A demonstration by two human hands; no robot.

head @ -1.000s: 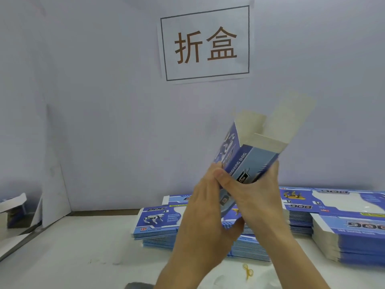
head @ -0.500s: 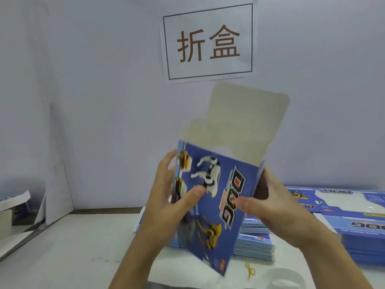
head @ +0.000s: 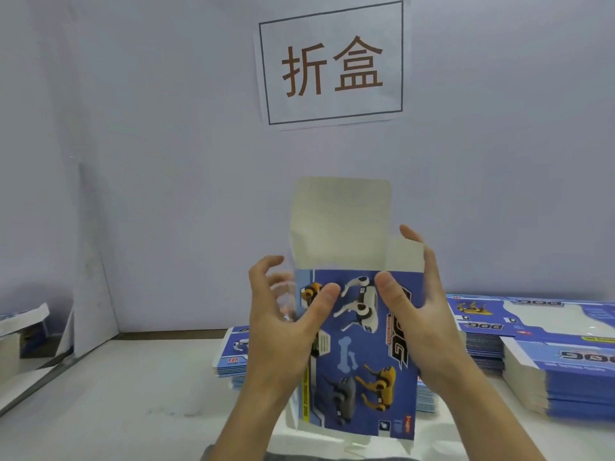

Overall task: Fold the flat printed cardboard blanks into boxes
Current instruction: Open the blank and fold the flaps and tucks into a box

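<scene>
I hold a blue printed box [head: 362, 354] upright in front of me, its dog-picture face toward me. Its grey top flap [head: 339, 221] stands straight up, and a small side flap [head: 406, 257] stands at the right. My left hand [head: 283, 324] grips the box's left edge, thumb on the front face and fingers curled at the side. My right hand [head: 422, 314] grips the right edge, thumb on the front, fingers reaching up behind the side flap. The box's bottom end is near the table edge.
Stacks of flat blue blanks lie on the white table: one stack [head: 233, 357] behind my left hand and larger stacks [head: 559, 357] at the right. A paper sign [head: 332, 61] hangs on the back wall. A white partition [head: 90, 271] stands at the left.
The box has turned from tilted to upright and squarely facing me. Both hands have shifted up to its top side edges, and the top flap now stands vertical.
</scene>
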